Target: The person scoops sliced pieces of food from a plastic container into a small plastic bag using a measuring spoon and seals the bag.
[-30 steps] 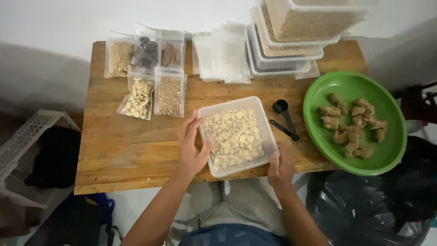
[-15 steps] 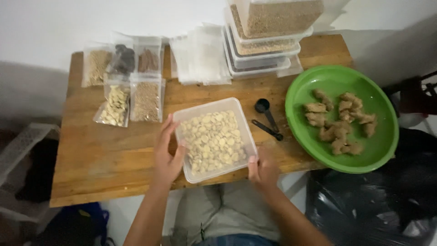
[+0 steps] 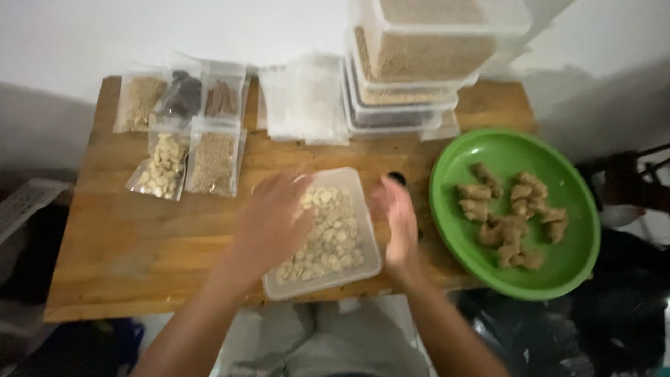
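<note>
The wooden table (image 3: 139, 237) carries everything, and the green plate (image 3: 447, 174) of brown chunks lies to the right of both hands, beyond the right one. Ahead of the fingers stand stacked clear tubs (image 3: 405, 77) of grain, a sheaf of empty clear bags (image 3: 303, 105) and, further left, small filled pouches (image 3: 185, 136). The clear container of pale flat seeds (image 3: 335, 230) sits directly between the hands, its long axis running away from the person. The left hand (image 3: 269, 223) lies over its left rim, fingers loosely spread, blurred, so touch cannot be told. The right hand (image 3: 399, 220) hovers just beside the right wall, fingers together and open, holding nothing. It mostly hides a black measuring spoon (image 3: 396, 178).
</note>
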